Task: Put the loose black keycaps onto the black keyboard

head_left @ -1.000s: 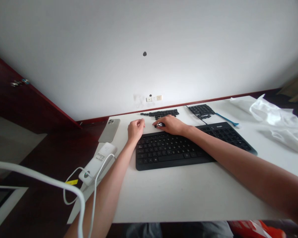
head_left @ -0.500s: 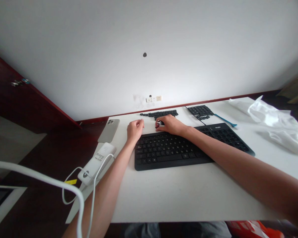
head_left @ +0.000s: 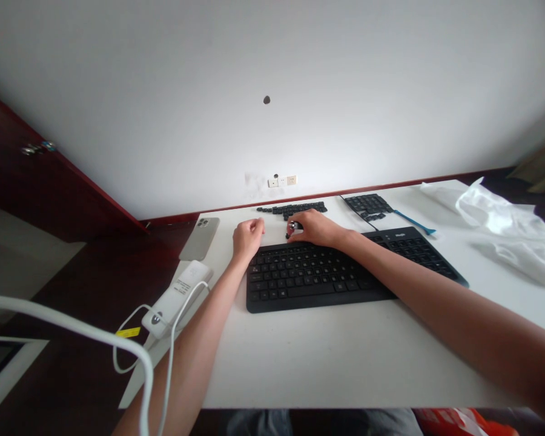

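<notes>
A black keyboard (head_left: 313,292) lies on the white table, many of its key positions bare of caps. My right hand (head_left: 318,227) is over its upper edge, fingers closed on a small black tool with a shiny metal part (head_left: 295,226); a dark bit shows below the fingertips. At the keyboard's upper left corner, my left hand (head_left: 247,240) is curled with thumb and fingers together; whatever it may hold is hidden. Rows of loose black keycaps (head_left: 306,208) lie just behind my right hand. Another group of keycaps (head_left: 367,203) sits farther right.
A blue brush-like tool (head_left: 415,222) lies behind the keyboard's right part. White plastic wrapping (head_left: 499,212) covers the table's right side. To the left are a phone (head_left: 198,239) and a white power strip (head_left: 177,297); a white cable (head_left: 95,332) crosses near my left forearm.
My right hand's fingertips have lifted and turned slightly, showing more of the small tool. My left hand stays in place; the view has shifted slightly.
</notes>
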`<state>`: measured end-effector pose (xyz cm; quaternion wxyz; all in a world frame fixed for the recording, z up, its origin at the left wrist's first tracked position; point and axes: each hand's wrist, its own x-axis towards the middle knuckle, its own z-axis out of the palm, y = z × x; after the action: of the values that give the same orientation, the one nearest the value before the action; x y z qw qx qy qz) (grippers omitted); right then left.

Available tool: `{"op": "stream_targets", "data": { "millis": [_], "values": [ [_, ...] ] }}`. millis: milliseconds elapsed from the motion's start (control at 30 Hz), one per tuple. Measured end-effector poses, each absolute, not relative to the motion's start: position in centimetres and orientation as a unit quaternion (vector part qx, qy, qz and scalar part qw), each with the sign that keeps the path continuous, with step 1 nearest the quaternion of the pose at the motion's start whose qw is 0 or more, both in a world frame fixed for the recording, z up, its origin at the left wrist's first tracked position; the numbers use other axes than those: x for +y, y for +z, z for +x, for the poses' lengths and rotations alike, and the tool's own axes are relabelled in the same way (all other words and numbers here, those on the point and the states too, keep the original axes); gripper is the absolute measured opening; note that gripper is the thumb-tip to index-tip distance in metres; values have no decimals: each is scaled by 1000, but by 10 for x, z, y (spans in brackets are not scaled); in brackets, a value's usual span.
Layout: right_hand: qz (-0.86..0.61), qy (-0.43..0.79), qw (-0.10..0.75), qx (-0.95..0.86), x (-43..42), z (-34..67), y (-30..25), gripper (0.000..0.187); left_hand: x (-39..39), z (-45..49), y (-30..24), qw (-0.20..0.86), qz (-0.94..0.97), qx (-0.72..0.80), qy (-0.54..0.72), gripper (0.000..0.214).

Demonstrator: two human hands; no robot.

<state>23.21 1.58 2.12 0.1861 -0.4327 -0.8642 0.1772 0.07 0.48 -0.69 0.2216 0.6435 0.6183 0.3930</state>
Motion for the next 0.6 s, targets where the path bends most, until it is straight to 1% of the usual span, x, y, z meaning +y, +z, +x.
{"op": "stream_targets", "data": {
  "millis": [200,433,600],
  "values": [
    [-409,171,197,-874,18,237,30,16,5,0,-8,221,641,618,398,44],
    [-412,197,181,-871,14,235,30,19,4,1,-6,223,640,621,394,43],
    [-403,224,194,-866,12,232,26,18,4,2,-6,222,639,623,392,44]
  ]
}}
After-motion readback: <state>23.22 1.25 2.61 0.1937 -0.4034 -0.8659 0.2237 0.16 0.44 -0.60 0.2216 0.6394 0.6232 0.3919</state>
